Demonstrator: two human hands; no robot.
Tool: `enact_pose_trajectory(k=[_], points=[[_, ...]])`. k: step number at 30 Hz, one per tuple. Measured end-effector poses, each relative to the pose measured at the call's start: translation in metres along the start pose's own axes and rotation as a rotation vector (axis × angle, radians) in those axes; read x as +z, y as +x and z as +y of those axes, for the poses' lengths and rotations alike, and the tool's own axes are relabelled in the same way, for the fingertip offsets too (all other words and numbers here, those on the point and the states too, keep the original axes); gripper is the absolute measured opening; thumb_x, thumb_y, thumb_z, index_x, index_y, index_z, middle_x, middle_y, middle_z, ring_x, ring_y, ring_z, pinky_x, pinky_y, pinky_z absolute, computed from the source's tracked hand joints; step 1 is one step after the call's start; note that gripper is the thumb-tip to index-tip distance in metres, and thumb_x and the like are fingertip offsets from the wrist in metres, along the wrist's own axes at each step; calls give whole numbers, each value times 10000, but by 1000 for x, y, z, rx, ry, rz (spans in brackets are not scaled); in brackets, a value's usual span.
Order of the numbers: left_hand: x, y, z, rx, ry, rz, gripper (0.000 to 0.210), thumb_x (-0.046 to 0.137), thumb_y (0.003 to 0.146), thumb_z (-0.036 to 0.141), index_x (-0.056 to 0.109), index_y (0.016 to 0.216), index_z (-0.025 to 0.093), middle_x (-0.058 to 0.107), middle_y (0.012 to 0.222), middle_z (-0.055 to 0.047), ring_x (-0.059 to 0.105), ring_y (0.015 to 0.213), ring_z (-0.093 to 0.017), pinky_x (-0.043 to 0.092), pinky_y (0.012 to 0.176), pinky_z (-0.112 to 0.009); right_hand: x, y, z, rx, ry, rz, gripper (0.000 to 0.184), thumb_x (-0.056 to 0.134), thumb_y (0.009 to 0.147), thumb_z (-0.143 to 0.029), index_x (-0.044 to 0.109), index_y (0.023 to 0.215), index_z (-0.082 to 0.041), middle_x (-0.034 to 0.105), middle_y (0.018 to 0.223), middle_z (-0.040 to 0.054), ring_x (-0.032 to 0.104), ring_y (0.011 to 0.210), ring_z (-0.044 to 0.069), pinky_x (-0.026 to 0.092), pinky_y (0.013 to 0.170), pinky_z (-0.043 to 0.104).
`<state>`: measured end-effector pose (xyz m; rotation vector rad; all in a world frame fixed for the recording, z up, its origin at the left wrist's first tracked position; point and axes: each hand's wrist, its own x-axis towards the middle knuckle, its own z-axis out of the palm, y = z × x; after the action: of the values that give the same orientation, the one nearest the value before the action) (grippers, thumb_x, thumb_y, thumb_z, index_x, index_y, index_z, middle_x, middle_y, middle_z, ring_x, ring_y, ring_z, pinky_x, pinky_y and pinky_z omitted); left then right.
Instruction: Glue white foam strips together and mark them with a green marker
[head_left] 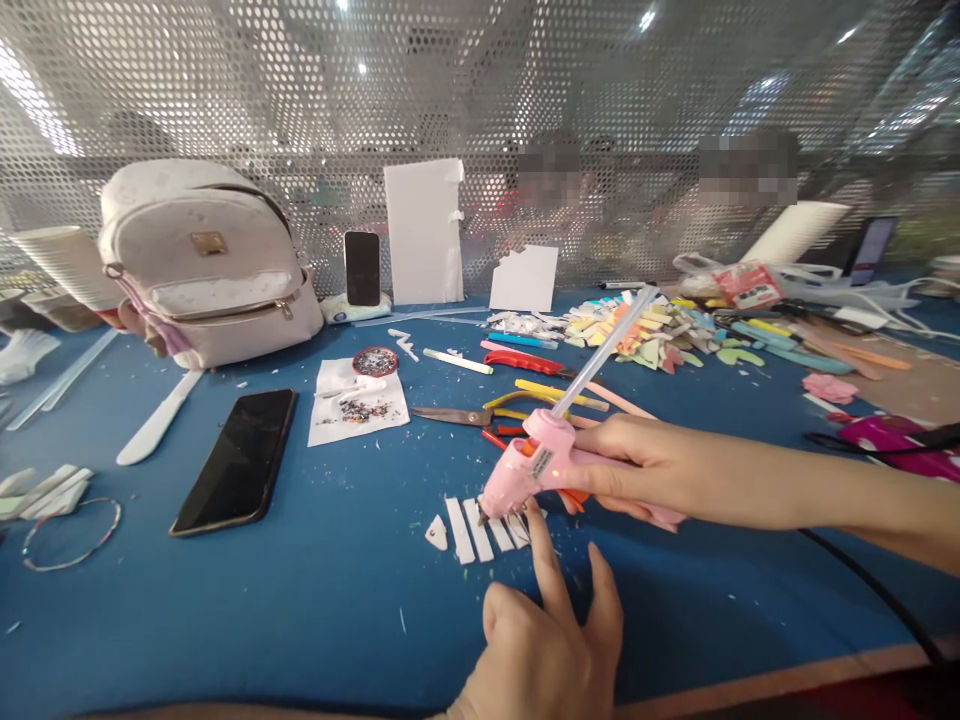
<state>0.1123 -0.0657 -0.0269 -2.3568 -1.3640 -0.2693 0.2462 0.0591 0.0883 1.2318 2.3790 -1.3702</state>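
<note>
Far left on the blue table (pixel 315 625): stacked paper cups (pixel 64 262), a thin beaded ring (pixel 73 537) lying flat nearer the front, then a white plastic knife (pixel 156 420). Pale backpack (pixel 217 250) stands behind the knife, against the perforated metal screen (pixel 322 90). Dark phone (pixel 236 460) lies flat in front of it, display up. Next, a white paper sheet (pixel 326 425) with dark crumbs on it; red-rimmed round dish (pixel 375 361) at its back edge. Second phone (pixel 362 268) props upright behind, a white board (pixel 424 235) standing just right of it. Open scissors (pixel 454 416) lie mid-table, blades pointing left.

Center front: small white triangle (pixel 436 534), then a row of white strips (pixel 460 530) side by side, flat on the table. Glue gun (pixel 536 460) is right over the strips, nozzle down at them; contact unclear. Clear glue stick (pixel 604 352) sticks up out of its back. Left hand (pixel 551 640): index extended to the right end of the row, thumb apart, other fingers curled, gripping nothing visible. Right hand (pixel 634 465): wrapped around the gun's handle. Behind it, a heap of colored scraps (pixel 652 330). Far right, a magenta object (pixel 892 445), partly cropped.
</note>
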Motion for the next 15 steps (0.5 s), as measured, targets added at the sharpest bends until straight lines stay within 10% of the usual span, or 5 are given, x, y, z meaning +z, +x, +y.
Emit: enact_pose_trajectory(k=[15], points=[[-1, 0, -1, 21, 20, -16, 430, 571, 920, 331, 593, 1335, 222, 636, 1190, -313, 514, 350, -138, 318, 383, -248, 0, -1, 0, 19, -112, 26, 418, 441, 941, -570, 575, 816, -194, 521, 705, -23, 500, 545, 125, 464, 616, 294]])
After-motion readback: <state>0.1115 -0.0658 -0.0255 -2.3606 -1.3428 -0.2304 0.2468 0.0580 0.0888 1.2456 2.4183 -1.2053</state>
